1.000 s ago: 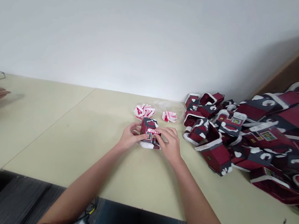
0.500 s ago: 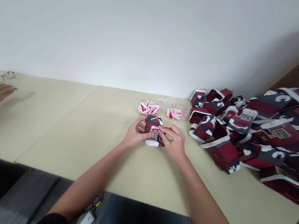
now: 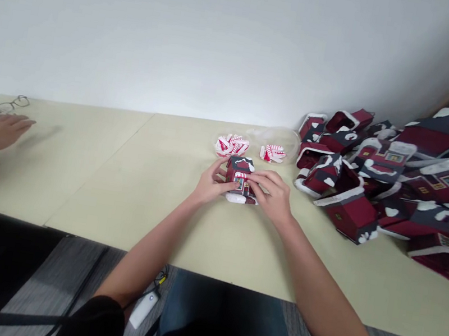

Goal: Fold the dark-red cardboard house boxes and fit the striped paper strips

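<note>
A small dark-red toy house with a grey, white-trimmed roof stands on the table in front of me. My left hand grips its left side, thumb on the front beside the window. Over that window sits a small red-and-white striped awning. The fingertips of my right hand are drawn together at the awning's right end; they partly cover the house front. Just behind the house, two clear plastic containers hold more striped pieces, a left heap and a smaller right heap.
Many similar toy houses are piled along the right side of the table, against the wall. At far left another person's hand rests near a pair of glasses. A white device with a cable is below the table edge.
The view has shifted, so the table and pile appear higher. Both my hands stay on the house and awning, with barely any change in grip.
</note>
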{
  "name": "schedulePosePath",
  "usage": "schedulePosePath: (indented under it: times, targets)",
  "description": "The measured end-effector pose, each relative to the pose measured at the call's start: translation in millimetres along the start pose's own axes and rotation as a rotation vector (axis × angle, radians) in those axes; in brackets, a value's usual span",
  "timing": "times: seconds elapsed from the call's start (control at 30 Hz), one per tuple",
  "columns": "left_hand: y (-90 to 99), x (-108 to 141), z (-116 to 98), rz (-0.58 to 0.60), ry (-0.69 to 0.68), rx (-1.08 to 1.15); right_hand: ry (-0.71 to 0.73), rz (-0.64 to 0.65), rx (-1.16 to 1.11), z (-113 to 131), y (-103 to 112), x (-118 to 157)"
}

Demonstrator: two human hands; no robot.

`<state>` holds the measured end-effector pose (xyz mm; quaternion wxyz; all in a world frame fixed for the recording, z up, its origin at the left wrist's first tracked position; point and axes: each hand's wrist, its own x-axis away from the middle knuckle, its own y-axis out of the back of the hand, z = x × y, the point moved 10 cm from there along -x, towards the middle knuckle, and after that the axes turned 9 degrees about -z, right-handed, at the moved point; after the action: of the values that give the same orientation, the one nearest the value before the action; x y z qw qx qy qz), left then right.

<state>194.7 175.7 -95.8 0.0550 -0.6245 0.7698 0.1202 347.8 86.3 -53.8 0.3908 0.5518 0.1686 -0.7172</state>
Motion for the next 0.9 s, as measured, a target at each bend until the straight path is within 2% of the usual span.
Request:
schedulePosePath:
  times: [0.4, 0.57, 0.73, 0.9]
  targets:
    - [0.9, -2, 1, 0.003, -0.014, -0.003, 0.090, 0.004, 0.044, 6, 0, 2]
    - [-1.8, -3, 7, 0.036, -0.012, 0.008, 0.072, -0.004, 0.102, 7, 0, 2]
    - [-1.0, -6, 10, 0.050, -0.014, 0.067, 0.123, 0.040, 0.055, 13, -4, 3]
    - [-0.7, -8, 8, 0.098, -0.037, 0.081, 0.090, 0.069, 0.035, 10, -7, 5]
